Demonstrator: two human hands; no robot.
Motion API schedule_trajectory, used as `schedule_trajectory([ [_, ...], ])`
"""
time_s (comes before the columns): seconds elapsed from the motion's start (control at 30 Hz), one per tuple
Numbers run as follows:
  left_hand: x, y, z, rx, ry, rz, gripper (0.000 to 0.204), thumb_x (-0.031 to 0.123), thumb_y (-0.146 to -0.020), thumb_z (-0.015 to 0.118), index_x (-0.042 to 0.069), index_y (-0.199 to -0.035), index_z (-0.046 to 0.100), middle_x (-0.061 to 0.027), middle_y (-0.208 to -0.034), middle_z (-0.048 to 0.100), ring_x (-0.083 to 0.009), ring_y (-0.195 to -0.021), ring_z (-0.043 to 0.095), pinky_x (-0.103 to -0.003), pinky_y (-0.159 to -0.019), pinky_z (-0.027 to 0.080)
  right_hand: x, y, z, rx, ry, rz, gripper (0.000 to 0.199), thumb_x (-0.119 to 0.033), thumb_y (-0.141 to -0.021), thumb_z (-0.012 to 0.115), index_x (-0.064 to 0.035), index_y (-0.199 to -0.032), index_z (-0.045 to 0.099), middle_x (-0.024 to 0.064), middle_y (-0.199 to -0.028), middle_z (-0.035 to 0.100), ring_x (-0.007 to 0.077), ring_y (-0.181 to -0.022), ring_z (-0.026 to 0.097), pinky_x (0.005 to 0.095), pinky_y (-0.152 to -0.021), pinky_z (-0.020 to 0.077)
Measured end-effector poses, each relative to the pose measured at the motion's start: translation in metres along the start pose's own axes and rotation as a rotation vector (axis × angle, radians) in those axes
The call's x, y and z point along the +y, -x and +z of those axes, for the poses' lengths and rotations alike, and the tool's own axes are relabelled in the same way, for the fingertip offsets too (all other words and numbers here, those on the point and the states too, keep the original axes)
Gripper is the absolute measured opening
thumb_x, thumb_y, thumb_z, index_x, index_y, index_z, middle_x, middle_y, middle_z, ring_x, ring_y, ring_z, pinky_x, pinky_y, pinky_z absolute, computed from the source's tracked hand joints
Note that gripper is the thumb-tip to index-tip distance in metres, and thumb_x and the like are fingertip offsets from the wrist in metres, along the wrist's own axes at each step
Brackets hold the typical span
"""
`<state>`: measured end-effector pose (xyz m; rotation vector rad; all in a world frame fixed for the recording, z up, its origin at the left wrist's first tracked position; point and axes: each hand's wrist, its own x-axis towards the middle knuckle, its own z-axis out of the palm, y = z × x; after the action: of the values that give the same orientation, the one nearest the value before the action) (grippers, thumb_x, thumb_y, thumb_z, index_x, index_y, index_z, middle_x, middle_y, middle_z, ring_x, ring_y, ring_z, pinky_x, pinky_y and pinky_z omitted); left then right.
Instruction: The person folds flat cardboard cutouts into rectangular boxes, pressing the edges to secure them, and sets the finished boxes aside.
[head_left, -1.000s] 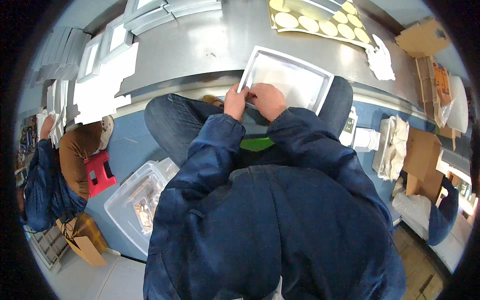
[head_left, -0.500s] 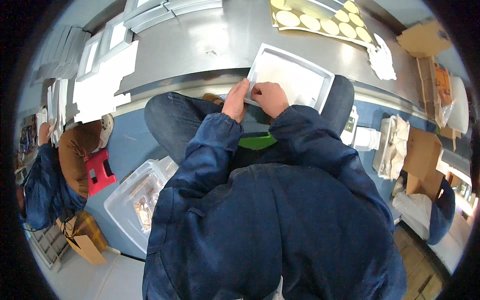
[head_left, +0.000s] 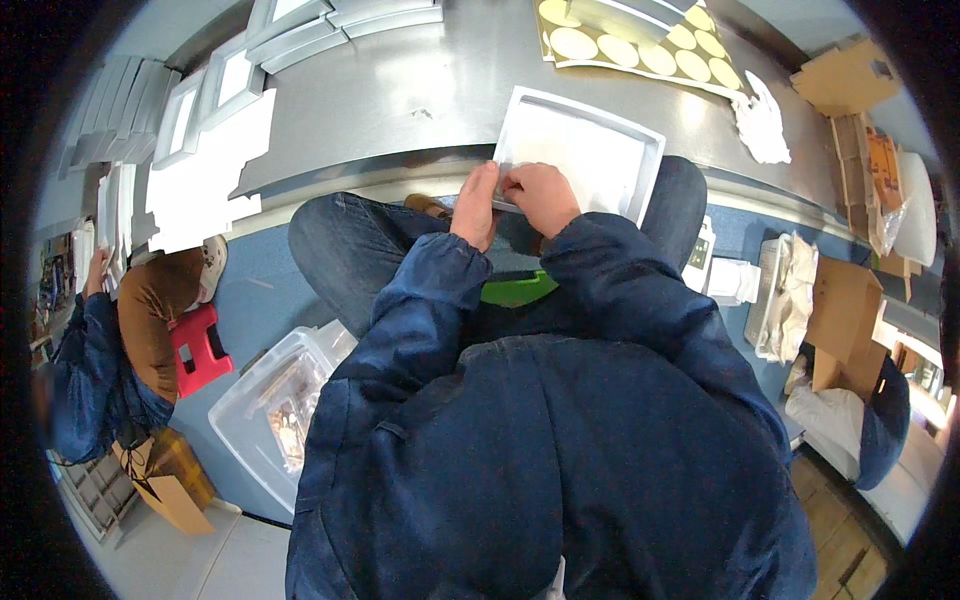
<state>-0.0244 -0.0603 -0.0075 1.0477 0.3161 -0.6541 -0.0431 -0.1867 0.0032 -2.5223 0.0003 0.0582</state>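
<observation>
A shallow white tray (head_left: 600, 140) lies on the grey metal table (head_left: 420, 90), its near edge hanging over the table's front. My left hand (head_left: 475, 205) pinches the tray's near left corner, fingers closed on the rim. My right hand (head_left: 540, 195) grips the same near edge just beside it, fingers curled over the rim. Both dark blue sleeves reach up from below. What is under the fingers is hidden.
Sheets of round tan stickers (head_left: 640, 45) lie at the table's far right, stacked white trays (head_left: 260, 60) at far left, crumpled white paper (head_left: 760, 125) right. A clear plastic bin (head_left: 270, 410) stands on the floor left. Another person (head_left: 110, 330) crouches by a red stool (head_left: 200, 345). Cardboard boxes (head_left: 845, 310) sit right.
The tray and both hands have shifted slightly up and right in view; the grip on the near edge stays the same.
</observation>
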Motion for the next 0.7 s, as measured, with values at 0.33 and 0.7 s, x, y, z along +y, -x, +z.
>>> schedule_trajectory([
  [0.33,0.004,0.019,-0.026,-0.026,-0.105,0.02,0.046,0.032,-0.102,0.038,0.0,-0.135,0.041,-0.0086,-0.122,0.053,-0.0179,-0.108,0.049,-0.03,-0.095,0.037,-0.013,-0.002,-0.044,0.295,0.076,-0.022,0.016,-0.016,-0.076,0.066,-0.004,-0.085,0.06,0.0133,-0.087,0.057,0.0327,-0.087,0.056,0.0431,-0.078,0.0458],
  [0.7,-0.033,0.013,-0.043,0.072,-0.302,0.227,0.052,0.029,-0.102,0.035,-0.001,-0.143,0.025,-0.0167,-0.133,0.045,-0.0234,-0.119,0.044,-0.031,-0.101,0.034,0.012,-0.032,-0.007,0.065,-1.168,0.624,0.031,-0.01,-0.088,0.055,0.0069,-0.114,0.058,0.013,-0.101,0.066,0.0185,-0.086,0.063,0.0277,-0.074,0.0509],
])
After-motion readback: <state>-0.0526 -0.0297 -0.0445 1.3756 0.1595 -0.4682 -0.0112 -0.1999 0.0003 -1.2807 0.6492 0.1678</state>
